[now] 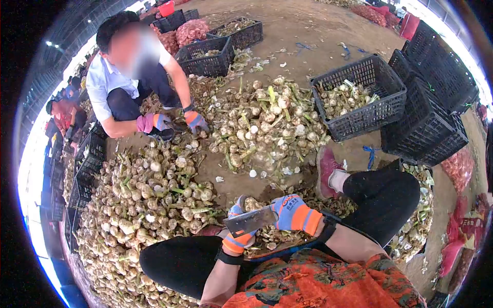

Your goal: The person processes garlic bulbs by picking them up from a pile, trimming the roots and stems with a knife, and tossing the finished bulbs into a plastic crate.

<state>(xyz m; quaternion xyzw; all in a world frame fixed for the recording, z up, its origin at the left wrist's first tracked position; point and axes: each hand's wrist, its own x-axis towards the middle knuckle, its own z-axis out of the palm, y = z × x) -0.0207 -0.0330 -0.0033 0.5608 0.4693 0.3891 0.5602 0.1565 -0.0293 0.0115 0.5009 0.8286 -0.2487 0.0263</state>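
- The knife [250, 219] is between the person's 2 gloved hands, above the lap, its broad, flat blade facing the camera.
- Its long axis runs mostly sideways across the view, dipping a little to the left; the free end points left, over the left hand, and the handle end goes into the right hand.
- A garlic bulb [252, 204] sits just beyond the blade's upper edge, by the left fingers; which way its stem points cannot be made out.
- The right hand [298, 213], in a blue and orange glove, is closed around the knife's handle, knuckles up; its forearm comes in from the lower right and slants up and left.
- The left hand [239, 240], gloved alike, is partly hidden by the blade; its fingers curl around the bulb. Its forearm rises steeply from the bottom of the view, with a dark band at the wrist.
- Both knees are bent outward, 1 on each side of the hands.
- A large garlic heap [149, 200] spreads to the left, and a smaller pile [267, 123] with green stalks lies ahead.
- Beside that pile, a black crate [362, 120] contains more bulbs.
- Across from the person, a co-worker [120, 87] squats, both gloved hands low near the ground.
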